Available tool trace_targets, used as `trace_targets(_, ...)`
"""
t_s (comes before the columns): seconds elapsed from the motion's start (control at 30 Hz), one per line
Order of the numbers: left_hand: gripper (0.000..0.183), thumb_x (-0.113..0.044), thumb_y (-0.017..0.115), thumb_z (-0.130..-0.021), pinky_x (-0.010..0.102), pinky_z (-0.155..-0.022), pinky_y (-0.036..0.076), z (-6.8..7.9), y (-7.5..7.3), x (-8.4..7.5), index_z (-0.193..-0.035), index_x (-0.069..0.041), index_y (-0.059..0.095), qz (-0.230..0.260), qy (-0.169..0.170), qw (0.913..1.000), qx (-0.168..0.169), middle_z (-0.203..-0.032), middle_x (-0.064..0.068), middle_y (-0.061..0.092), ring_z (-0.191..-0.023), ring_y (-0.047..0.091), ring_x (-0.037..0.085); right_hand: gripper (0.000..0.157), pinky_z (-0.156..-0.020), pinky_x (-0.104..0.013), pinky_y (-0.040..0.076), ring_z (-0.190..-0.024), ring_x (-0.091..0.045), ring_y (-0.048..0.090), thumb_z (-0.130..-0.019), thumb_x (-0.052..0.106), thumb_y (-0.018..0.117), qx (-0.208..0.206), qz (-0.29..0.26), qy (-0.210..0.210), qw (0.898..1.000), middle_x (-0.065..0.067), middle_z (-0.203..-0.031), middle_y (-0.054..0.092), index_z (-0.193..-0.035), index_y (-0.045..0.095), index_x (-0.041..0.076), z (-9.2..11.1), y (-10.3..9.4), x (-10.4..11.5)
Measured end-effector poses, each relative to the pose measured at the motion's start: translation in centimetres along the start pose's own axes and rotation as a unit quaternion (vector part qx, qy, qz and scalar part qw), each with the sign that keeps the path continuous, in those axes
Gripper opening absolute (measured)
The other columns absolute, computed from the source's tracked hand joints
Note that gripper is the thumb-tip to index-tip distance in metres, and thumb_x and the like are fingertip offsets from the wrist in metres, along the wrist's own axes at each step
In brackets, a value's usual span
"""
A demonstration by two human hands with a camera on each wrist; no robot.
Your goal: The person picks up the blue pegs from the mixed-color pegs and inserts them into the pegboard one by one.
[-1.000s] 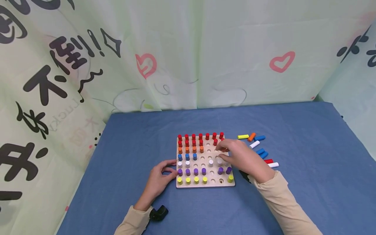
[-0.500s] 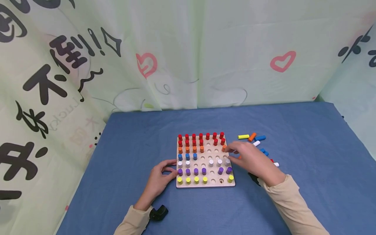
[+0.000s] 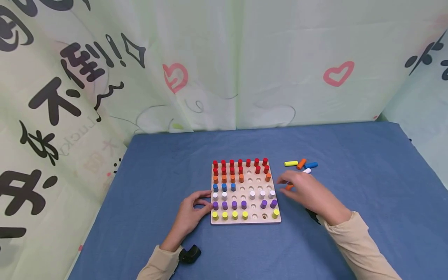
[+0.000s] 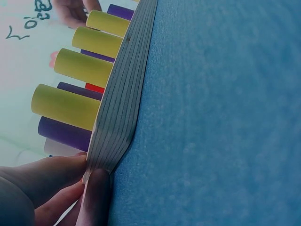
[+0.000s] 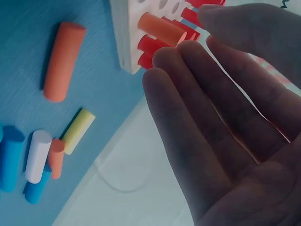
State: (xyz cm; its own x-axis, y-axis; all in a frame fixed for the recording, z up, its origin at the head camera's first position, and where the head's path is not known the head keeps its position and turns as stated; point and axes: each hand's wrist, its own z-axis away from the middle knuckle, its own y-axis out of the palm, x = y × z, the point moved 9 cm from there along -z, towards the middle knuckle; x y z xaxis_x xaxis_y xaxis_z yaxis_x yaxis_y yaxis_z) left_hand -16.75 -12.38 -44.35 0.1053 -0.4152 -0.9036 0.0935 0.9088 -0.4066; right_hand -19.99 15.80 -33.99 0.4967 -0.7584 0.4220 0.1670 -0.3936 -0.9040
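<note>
A light wooden pegboard (image 3: 245, 221) with rows of coloured pegs lies mid-table. My left hand (image 3: 190, 212) grips its left edge near the front corner, thumb and fingertips on the layered side (image 4: 120, 99) in the left wrist view. Just off the board's right side is my right hand (image 3: 308, 192), fingers loosely bent and apart, holding nothing in the right wrist view. An orange peg (image 3: 268, 177) stands at the right end of the third row, beside those fingertips. Another orange peg (image 5: 63, 61) lies on the cloth, partly hidden under my right hand in the head view.
Loose pegs lie right of the board: a yellow peg (image 3: 291, 163), an orange one, a blue peg (image 3: 310, 165) and a white peg (image 5: 38, 156); others are behind my right hand. Blue cloth (image 3: 168, 163) covers the table, and a printed curtain (image 3: 245, 77) hangs behind.
My right hand has moved right, from over the board to just beyond its right edge. An orange peg now shows standing in the third row's right end. My left hand has stayed put.
</note>
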Motion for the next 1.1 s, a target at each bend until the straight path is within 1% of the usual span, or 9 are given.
trace_targets(0.3, 0.038, -0.013, 0.073, -0.090, 0.021, -0.072, 0.056, -0.1, 0.1, 0.0, -0.127, -0.007, 0.064, 0.005, 0.000, 1.0000, -0.001, -0.123, 0.010, 0.067, -0.092, 0.068, 0.017, 0.020, -0.078, -0.042, 0.057, -0.086, -0.023, 0.069, -0.080, 0.004, 0.081, 0.011, 0.024, -0.003, 1.000, -0.006, -0.094, 0.072, -0.098, 0.074, 0.006, 0.5, 0.0, -0.7)
trace_targets(0.47, 0.038, -0.012, 0.073, -0.091, 0.023, -0.072, 0.057, -0.1, 0.1, 0.0, -0.127, -0.007, 0.064, 0.007, -0.001, 1.0000, -0.001, -0.121, 0.010, 0.067, -0.091, 0.068, 0.017, 0.019, -0.078, -0.041, 0.057, -0.086, -0.021, 0.068, -0.079, 0.006, 0.082, 0.018, 0.029, -0.002, 0.999, -0.003, -0.092, 0.072, -0.096, 0.074, 0.008, 0.6, 0.0, -1.3)
trace_targets(0.6, 0.038, -0.013, 0.073, -0.091, 0.023, -0.072, 0.056, -0.1, 0.0, 0.0, -0.127, -0.007, 0.064, 0.006, -0.001, 1.0000, 0.000, -0.120, 0.010, 0.068, -0.091, 0.068, 0.017, 0.018, -0.079, -0.042, 0.056, -0.086, -0.020, 0.068, -0.079, 0.003, 0.081, 0.021, 0.029, 0.002, 0.999, 0.000, -0.090, 0.071, -0.094, 0.074, 0.010, 0.8, 0.0, -1.7)
trace_targets(0.8, 0.039, -0.013, 0.072, -0.091, 0.023, -0.071, 0.057, -0.1, 0.1, 0.2, -0.128, -0.007, 0.064, 0.002, -0.005, 1.0000, 0.003, -0.118, 0.010, 0.068, -0.090, 0.068, 0.017, 0.021, -0.082, -0.043, 0.055, -0.092, -0.021, 0.068, -0.079, 0.000, 0.079, 0.028, 0.024, 0.009, 0.999, 0.001, -0.094, 0.072, -0.096, 0.073, 0.013, 1.4, 0.0, -2.6)
trace_targets(0.93, 0.039, -0.013, 0.072, -0.091, 0.025, -0.072, 0.057, -0.2, 0.1, 0.2, -0.129, -0.007, 0.064, -0.002, -0.004, 1.0000, 0.004, -0.115, 0.010, 0.068, -0.090, 0.068, 0.017, 0.023, -0.081, -0.044, 0.055, -0.093, -0.023, 0.067, -0.079, 0.001, 0.080, 0.037, 0.031, 0.017, 0.999, -0.001, -0.096, 0.072, -0.098, 0.073, 0.011, 1.8, 0.0, -3.3)
trace_targets(1.1, 0.039, -0.013, 0.072, -0.091, 0.024, -0.072, 0.057, -0.2, 0.1, 0.3, -0.129, -0.008, 0.064, -0.002, -0.003, 1.0000, 0.004, -0.117, 0.010, 0.068, -0.090, 0.068, 0.017, 0.026, -0.081, -0.045, 0.056, -0.092, -0.024, 0.067, -0.078, 0.004, 0.082, 0.044, 0.035, 0.022, 0.998, -0.003, -0.098, 0.072, -0.101, 0.073, 0.009, 2.1, 0.3, -3.8)
